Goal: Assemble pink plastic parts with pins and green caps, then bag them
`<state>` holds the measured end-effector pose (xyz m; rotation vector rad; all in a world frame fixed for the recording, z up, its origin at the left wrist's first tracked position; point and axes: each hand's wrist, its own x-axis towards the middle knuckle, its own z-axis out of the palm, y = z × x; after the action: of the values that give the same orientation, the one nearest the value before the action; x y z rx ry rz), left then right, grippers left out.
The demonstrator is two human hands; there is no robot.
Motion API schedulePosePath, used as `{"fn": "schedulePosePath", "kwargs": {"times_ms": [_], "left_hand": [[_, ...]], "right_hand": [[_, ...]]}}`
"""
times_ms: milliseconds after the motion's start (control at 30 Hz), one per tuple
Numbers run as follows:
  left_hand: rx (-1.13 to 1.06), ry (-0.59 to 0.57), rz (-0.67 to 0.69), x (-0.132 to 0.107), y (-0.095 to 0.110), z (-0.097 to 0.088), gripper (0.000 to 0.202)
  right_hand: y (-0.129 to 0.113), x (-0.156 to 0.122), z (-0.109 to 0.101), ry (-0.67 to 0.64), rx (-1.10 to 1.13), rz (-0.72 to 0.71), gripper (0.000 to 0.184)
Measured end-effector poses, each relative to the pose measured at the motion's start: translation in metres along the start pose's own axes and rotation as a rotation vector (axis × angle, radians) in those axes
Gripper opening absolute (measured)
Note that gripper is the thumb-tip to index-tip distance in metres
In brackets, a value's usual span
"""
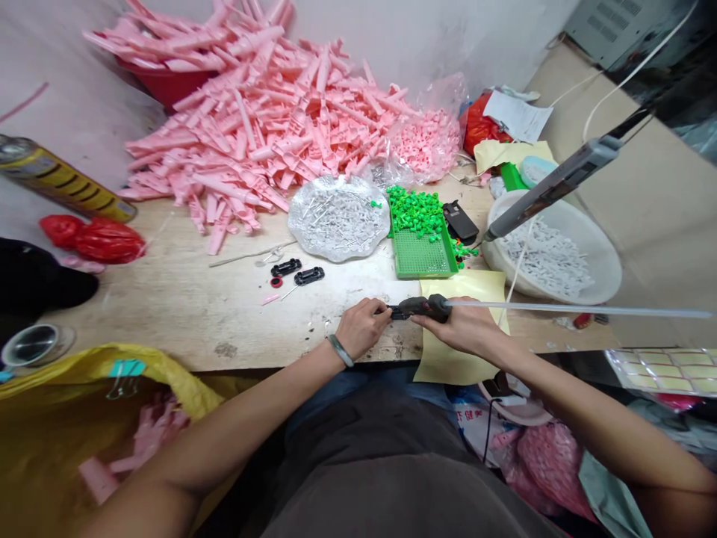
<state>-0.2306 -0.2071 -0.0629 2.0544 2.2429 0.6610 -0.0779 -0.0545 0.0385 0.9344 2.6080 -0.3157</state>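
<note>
Above the wooden desk (263, 329), your left hand (361, 329) pinches a small black part (398, 313), which sits between both hands, and your right hand (460, 326) grips a glue gun (421, 306) just beside it. Beyond them lie a green tray (424, 258) and heaped pink pieces (280, 119).

Cool light, seemingly from above, falls brightest on the middle of the tabletop (269, 321), with whitish glare between the plate (339, 217) and the front edge. The plate glints, and small highlights fleck the clear bag (429, 138) toward the back edge. Below the front edge it grows dim; the shirt (358, 486) shows little detail. Over that edge, the black part (399, 312) and glue gun (431, 306) blend darkly, their details soft. Wide-angle distortion slants the can (61, 183) by the left edge and stretches the forearms (246, 411); the picture's outer borders look smeared.
</note>
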Motion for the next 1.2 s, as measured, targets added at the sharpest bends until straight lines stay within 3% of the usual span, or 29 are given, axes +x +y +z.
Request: {"fn": "schedulePosePath", "kwargs": {"times_ms": [300,700,1200], "left_hand": [[0.033,-0.073,-0.034,0.006,0.006,-0.004,0.020],[0.050,-0.074,-0.025,0.007,0.006,-0.005,0.021],[0.072,-0.044,-0.015,0.006,0.005,-0.002,0.021]], "right_hand": [[-0.002,0.002,0.001,0.029,-0.099,-0.013,0.066],[-0.002,-0.010,-0.005,0.058,-0.101,-0.081,0.054],[-0.004,-0.013,-0.001,0.065,-0.149,-0.093,0.057]]}}
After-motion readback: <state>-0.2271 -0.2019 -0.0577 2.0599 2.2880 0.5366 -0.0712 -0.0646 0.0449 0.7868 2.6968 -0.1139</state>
